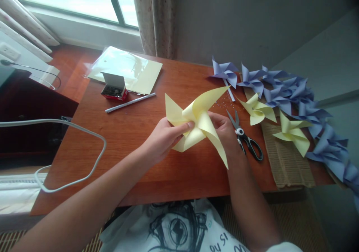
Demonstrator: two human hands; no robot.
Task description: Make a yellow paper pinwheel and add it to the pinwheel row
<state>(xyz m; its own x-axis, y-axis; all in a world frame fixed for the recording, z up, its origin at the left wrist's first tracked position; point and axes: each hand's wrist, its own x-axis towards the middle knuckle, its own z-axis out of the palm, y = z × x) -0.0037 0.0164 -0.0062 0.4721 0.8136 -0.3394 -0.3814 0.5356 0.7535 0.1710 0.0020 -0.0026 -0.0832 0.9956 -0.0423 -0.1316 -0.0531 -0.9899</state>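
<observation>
A yellow paper pinwheel [203, 119] is held up over the middle of the table, its folded blades spread and facing me. My left hand [165, 137] grips it from the left, thumb pressed on the front near the centre and the other fingers behind. From the right, my right hand [223, 126] closes on the back of the pinwheel; its fingertips are hidden by the blades. Black-handled scissors [246, 141] lie just right of my right hand with the blades slightly apart. Whether a stick is attached behind the pinwheel cannot be seen.
A red box of small dark items [114, 91] stands by yellow paper sheets [151, 74], with a rolled paper stick [130, 103] in front. Purple pinwheels [276, 96] and two yellow pinwheels [293, 132] lie right, some over cardboard [288, 169]. A white cable [95, 132] loops at left.
</observation>
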